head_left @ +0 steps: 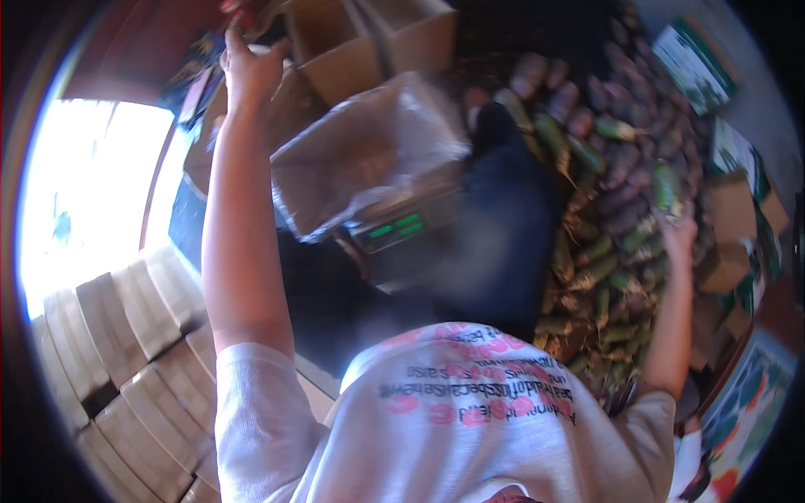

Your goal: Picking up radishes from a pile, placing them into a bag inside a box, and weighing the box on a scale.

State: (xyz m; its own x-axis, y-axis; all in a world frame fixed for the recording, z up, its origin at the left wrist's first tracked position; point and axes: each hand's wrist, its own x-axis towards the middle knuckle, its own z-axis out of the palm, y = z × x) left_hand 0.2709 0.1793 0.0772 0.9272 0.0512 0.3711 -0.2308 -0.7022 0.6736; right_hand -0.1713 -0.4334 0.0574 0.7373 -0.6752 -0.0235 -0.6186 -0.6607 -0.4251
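Firstly, right hand [677,233], at far right: fingers closed about the near end of one green radish [667,186], which points away from the person above a heap of green and reddish roots [620,222]. Secondly, left hand [254,74], outstretched at upper left beside open cardboard boxes [334,50]: partly open, fingertips at a small red item [237,10], grip too blurred to tell. Additionally, between the arms: one plastic-lined carton [360,138], a scale [394,232] with green-lit display at its near edge
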